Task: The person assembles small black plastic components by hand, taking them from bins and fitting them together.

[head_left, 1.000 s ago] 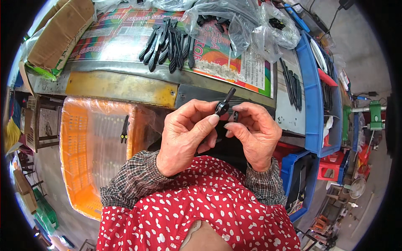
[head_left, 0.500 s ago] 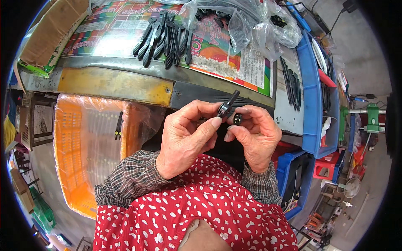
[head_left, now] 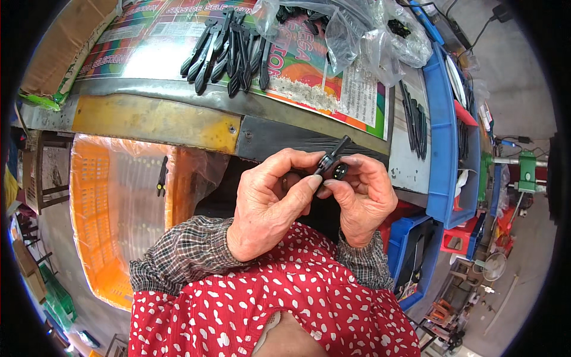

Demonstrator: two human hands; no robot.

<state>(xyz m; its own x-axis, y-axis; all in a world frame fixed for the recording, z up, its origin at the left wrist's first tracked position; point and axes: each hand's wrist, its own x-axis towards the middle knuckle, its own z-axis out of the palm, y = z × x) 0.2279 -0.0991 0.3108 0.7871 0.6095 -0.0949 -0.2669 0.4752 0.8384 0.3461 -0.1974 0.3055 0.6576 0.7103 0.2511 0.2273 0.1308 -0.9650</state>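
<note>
Both thumbs and forefingers pinch a small black plastic part (head_left: 333,163) between the left hand (head_left: 270,205) and right hand (head_left: 360,199), just below the desk's (head_left: 154,122) near edge. A pile of black handles (head_left: 229,50) lies on a colourful printed sheet (head_left: 297,65); clear bags (head_left: 357,33) sit at the far right corner.

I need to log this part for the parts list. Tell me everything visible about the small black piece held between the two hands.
The small black piece looks like moulded plastic, matte black. A narrow stem sticks up and to the right, past the fingertips; below it sits a rounder body with a ring-like opening facing the camera. It is tilted, held in the air in front of the workbench edge, above the lap. The left hand pinches it from the left and the right hand from the right. Fingers hide its lower part.
</note>
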